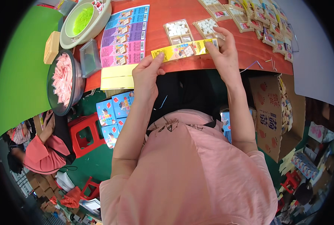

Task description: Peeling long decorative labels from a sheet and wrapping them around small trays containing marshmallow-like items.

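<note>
Between my two hands a yellow printed card strip [184, 50] is stretched out level over the table's near edge. My left hand [147, 72] pinches its left end between thumb and fingers. At the other end, the thumb and fingers of my right hand [224, 50] grip the strip. Just beyond it lies a clear compartment tray [178, 32] with small white pieces, and a second similar tray [205, 27] sits partly behind my right fingers. To the left, blue, purple and pink printed card strips [124, 35] lie in a column, with plain yellow pieces [116, 77] at its near end.
On the red table [157, 20], packed trays [266, 18] pile up at the far right. Leftward stand a bowl of pink packets [63, 80], a clear box [90, 58] and a white basin [99, 22]. A carton [268, 112] is below right; a red stool [85, 133] and another person [49, 152] are at left.
</note>
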Demonstrator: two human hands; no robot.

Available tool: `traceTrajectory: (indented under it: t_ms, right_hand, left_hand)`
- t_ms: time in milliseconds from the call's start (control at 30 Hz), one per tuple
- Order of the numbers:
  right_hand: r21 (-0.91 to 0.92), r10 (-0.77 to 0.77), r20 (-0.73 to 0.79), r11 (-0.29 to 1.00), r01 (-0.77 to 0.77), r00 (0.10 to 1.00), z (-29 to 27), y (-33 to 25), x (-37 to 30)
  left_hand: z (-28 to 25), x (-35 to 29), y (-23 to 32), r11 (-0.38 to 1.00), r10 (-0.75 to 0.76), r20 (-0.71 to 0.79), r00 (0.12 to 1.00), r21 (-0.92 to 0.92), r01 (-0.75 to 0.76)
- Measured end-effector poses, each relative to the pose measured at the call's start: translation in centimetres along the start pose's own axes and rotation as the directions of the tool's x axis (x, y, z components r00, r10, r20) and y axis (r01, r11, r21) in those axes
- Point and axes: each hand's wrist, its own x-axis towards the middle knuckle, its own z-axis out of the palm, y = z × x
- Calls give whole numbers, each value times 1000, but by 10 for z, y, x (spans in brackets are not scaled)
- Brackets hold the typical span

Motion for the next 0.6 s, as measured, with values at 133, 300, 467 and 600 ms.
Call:
traceTrajectory:
  t_ms: [133, 300, 467, 600]
  right_hand:
    - [-442, -107, -13, 893, 90, 994, 12, 7, 25]
    - [-653, -330, 53, 702, 283, 942, 16, 32, 50]
    - [-817, -361, 96, 503, 281, 928, 22, 36, 51]
    - [-852, -331, 138, 440, 282, 933, 27, 35, 49]
  left_hand:
    - [0, 34, -9, 994, -11, -25, 1000, 108, 14]
    - [10, 63, -14, 983, 13, -110, 994, 182, 8]
    - [12, 68, -19, 976, 27, -116, 993, 219, -1]
    - [11, 69, -21, 950, 79, -130, 988, 310, -35]
